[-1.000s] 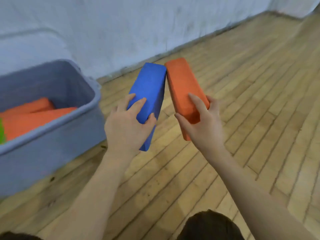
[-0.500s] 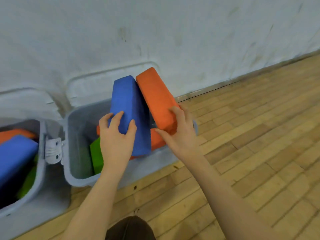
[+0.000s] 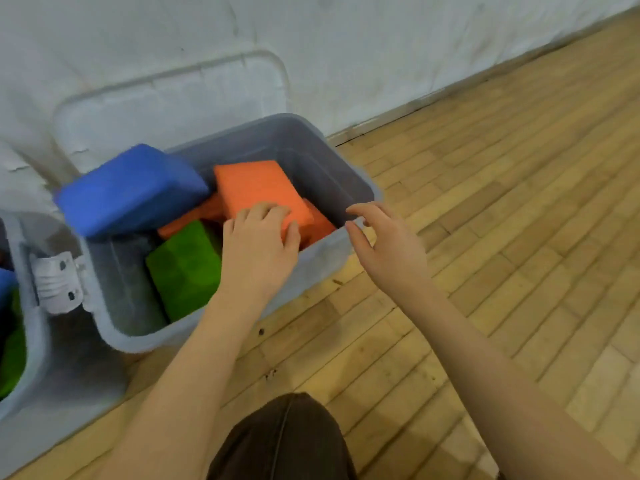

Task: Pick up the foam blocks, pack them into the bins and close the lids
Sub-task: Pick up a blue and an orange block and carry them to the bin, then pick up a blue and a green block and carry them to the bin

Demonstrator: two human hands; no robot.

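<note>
Orange foam block [image 3: 258,188], flat-faced and rectangular, lies in the grey bin [image 3: 360,192].

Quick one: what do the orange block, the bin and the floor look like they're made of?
Orange block: looks like foam, matte with a fine grainy face and soft edges; the left hand grips its near end. Bin: probably moulded plastic, smooth grey-blue, slightly translucent, with a rounded rim. Floor: wood strips by the look of it, visible grain and seams, satin finish, some scuffs.

blue block [image 3: 131,188] dropped on bin [image 3: 360,192], right hand [image 3: 388,251] emptied
</note>
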